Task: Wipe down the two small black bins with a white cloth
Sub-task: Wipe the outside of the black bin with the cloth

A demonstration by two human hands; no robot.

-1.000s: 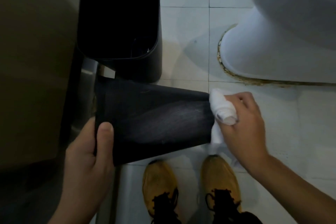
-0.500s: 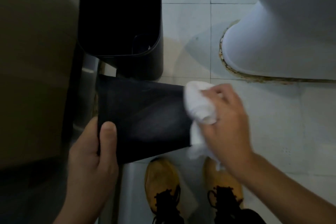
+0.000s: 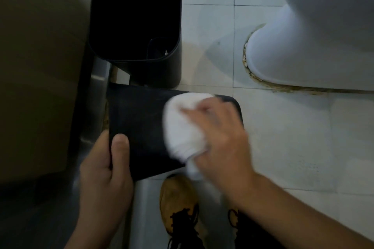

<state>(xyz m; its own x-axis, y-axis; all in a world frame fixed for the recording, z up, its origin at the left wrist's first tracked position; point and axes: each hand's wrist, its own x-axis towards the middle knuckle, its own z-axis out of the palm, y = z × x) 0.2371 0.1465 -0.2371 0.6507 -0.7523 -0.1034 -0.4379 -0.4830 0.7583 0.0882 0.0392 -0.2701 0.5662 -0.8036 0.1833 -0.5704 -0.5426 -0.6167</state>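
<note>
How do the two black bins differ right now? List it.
The upright bin stands on the floor, its open top facing the camera; the held bin lies on its side. The left hand grips the held bin while the right hand presses a white cloth on it; nothing touches the upright bin. Both are black.

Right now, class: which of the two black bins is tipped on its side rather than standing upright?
The nearer black bin, gripped by the left hand and wiped with the white cloth in the right hand. The farther bin stands upright, opening facing up.
</note>
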